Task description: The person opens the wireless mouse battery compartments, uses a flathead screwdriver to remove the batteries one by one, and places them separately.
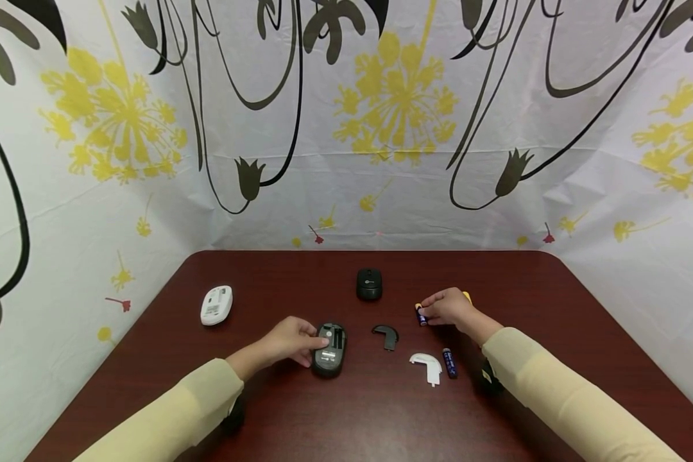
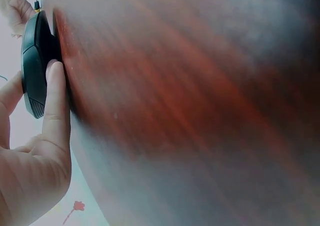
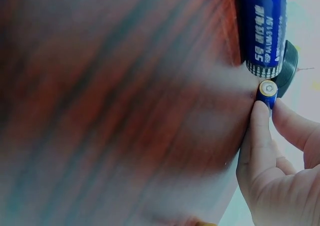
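Note:
My left hand (image 1: 289, 341) grips a dark mouse (image 1: 325, 362) by its sides, thumb on top. The mouse lies underside up, and its battery compartment (image 1: 338, 337) is uncovered. In the left wrist view, fingers hold the edges of the same mouse (image 2: 34, 60) at the tabletop. Farther right, my right hand (image 1: 452, 309) pinches a blue AA battery (image 1: 421, 316) between thumb and fingers; its end also shows in the right wrist view. A second blue battery (image 1: 450, 363) lies nearer me, looming large in the right wrist view.
A dark battery cover (image 1: 388, 336) and a white battery cover (image 1: 428, 367) lie between the hands. A black mouse (image 1: 369, 284) stands upright farther back. At the left is a white mouse (image 1: 216, 305), underside up. Something yellow (image 1: 467, 296) shows behind my right hand.

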Action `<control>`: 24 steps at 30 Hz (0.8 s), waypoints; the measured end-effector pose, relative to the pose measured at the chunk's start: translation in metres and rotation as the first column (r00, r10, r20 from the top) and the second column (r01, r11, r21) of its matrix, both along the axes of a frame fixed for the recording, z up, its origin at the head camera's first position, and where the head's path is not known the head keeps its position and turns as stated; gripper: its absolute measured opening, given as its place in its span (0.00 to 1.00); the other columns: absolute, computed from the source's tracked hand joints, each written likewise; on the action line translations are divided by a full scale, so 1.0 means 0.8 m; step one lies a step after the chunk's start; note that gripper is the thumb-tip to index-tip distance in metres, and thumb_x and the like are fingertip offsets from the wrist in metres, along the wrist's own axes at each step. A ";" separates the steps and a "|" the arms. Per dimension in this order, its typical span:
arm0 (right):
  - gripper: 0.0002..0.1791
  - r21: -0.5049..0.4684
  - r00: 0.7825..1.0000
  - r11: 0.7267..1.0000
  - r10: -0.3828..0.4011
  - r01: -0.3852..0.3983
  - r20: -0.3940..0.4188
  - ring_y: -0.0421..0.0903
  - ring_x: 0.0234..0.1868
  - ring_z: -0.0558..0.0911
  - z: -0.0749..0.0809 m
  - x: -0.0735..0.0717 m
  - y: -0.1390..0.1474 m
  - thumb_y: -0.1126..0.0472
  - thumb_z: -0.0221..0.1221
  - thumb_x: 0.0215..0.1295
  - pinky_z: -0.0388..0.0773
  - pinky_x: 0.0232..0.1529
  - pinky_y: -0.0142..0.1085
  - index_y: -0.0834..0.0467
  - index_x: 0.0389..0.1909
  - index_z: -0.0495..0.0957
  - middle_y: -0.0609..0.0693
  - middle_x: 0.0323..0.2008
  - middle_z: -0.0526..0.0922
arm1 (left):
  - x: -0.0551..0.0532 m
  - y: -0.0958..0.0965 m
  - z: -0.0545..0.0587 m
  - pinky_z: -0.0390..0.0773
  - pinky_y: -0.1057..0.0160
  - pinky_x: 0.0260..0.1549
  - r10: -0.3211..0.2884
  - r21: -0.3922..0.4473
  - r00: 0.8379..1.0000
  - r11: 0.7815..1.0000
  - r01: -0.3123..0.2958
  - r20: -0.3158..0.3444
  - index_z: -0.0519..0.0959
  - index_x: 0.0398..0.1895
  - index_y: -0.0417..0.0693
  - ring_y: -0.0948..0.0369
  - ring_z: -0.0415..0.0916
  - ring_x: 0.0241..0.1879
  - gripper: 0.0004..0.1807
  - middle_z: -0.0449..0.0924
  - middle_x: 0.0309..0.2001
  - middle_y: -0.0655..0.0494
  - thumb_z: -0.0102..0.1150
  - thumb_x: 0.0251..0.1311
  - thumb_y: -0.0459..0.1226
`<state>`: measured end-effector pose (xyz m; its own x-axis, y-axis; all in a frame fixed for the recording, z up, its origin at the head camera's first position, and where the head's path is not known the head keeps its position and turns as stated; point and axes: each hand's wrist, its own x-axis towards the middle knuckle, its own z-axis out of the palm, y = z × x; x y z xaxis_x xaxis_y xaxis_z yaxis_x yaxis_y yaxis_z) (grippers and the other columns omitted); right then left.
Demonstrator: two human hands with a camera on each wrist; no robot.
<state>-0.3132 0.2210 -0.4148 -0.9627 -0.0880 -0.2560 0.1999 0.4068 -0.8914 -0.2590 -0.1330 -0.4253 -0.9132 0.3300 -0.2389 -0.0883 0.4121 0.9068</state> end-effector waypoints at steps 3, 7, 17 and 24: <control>0.14 -0.002 1.000 1.000 0.007 -0.007 0.000 0.47 0.36 0.83 0.000 0.000 0.001 0.72 0.62 0.63 0.83 0.39 0.43 0.76 0.47 0.77 0.62 0.40 0.82 | -0.001 -0.001 0.000 0.84 0.58 0.23 -0.012 -0.002 1.000 1.000 0.012 0.001 0.75 0.47 0.27 0.58 0.81 0.21 0.23 0.82 0.29 0.46 0.69 0.58 0.39; 0.14 -0.006 1.000 1.000 0.012 -0.012 -0.004 0.47 0.36 0.83 -0.001 -0.001 0.002 0.72 0.62 0.63 0.83 0.39 0.43 0.76 0.47 0.76 0.62 0.40 0.81 | -0.003 -0.003 0.000 0.84 0.57 0.23 -0.023 0.002 1.000 1.000 0.023 0.005 0.76 0.47 0.27 0.57 0.81 0.21 0.23 0.82 0.29 0.46 0.69 0.58 0.39; 0.14 0.003 1.000 1.000 -0.001 0.001 0.001 0.46 0.34 0.83 0.001 0.000 -0.001 0.72 0.61 0.63 0.83 0.38 0.43 0.76 0.47 0.77 0.62 0.39 0.82 | -0.004 -0.007 0.003 0.84 0.57 0.23 -0.011 -0.012 1.000 1.000 0.011 -0.006 0.77 0.46 0.27 0.54 0.82 0.23 0.21 0.83 0.29 0.47 0.67 0.59 0.38; 0.14 -0.006 1.000 1.000 -0.007 0.007 0.011 0.46 0.34 0.83 0.003 -0.001 0.000 0.73 0.61 0.62 0.83 0.38 0.42 0.76 0.47 0.76 0.62 0.39 0.82 | -0.005 -0.012 0.008 0.84 0.57 0.23 -0.023 -0.030 1.000 0.999 0.023 -0.011 0.79 0.43 0.30 0.54 0.83 0.24 0.19 0.83 0.29 0.47 0.66 0.60 0.39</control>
<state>-0.3142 0.2212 -0.4127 -0.9604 -0.0827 -0.2660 0.2125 0.3999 -0.8916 -0.2627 -0.1424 -0.4188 -0.9082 0.3437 -0.2389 -0.0683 0.4413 0.8948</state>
